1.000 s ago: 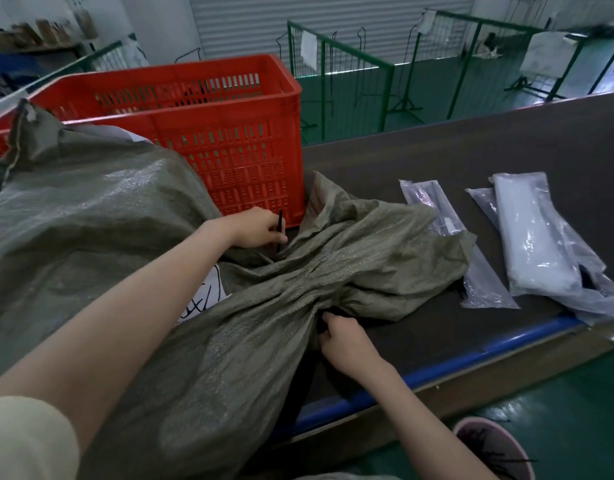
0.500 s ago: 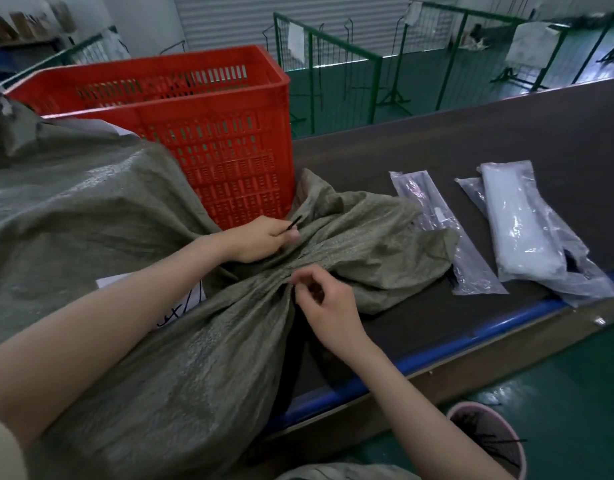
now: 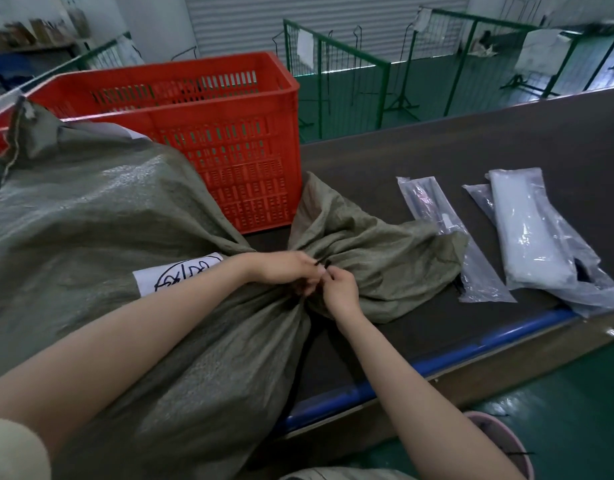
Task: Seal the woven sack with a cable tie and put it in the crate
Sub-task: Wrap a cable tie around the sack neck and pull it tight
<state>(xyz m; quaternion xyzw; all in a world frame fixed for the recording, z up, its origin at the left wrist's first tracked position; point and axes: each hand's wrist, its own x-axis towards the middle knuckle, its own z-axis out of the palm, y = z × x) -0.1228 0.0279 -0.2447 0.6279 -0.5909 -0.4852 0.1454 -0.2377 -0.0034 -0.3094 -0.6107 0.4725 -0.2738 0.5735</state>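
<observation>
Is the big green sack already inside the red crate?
Not yet. The grey-green woven sack lies on the dark table, leaning against the red plastic crate; both hands pinch its gathered neck.

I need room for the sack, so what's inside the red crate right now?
Only the upper inner walls of the red crate show, and nothing rises above its rim. The floor is hidden by the near wall and the woven sack.

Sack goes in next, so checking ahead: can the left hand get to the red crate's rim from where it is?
Probably yes. The left hand is at the sack's gathered neck, the red crate stands just behind, and nothing lies between them.
</observation>
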